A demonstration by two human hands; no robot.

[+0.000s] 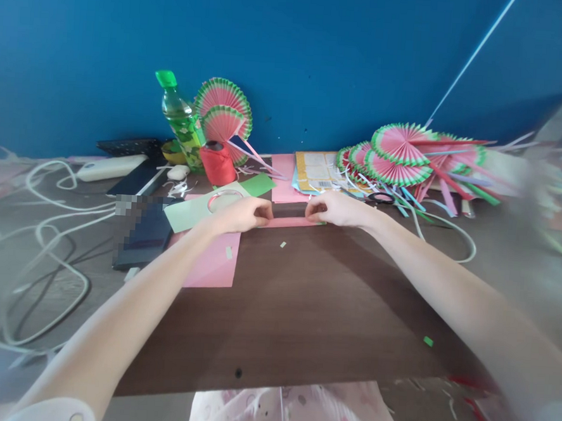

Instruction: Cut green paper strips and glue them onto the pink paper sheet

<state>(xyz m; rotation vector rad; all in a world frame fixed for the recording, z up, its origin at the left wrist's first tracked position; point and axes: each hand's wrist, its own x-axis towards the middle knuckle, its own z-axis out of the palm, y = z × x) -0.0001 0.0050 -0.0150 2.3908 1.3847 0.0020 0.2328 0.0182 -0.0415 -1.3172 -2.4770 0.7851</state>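
Observation:
A narrow pink paper strip point(292, 222), folded or in layers, lies crosswise on the brown table, with a bit of green at its right end. My left hand point(246, 215) pinches its left end between thumb and fingers. At the opposite end, my right hand point(334, 209) pinches it the same way. Under my left forearm are a pale green sheet point(190, 210) with a clear ring-shaped roll point(208, 201) on it and a pink sheet point(215, 263). A green paper piece point(258, 184) lies just beyond my left hand.
Along the blue wall stand a green-capped bottle point(177, 112), a red spool point(218, 163) and pleated watermelon-coloured paper fans point(223, 99). More fans point(401, 151) pile up at right, near black-handled scissors point(381, 198). White cables point(78, 293) loop at left beside a dark device point(143, 237).

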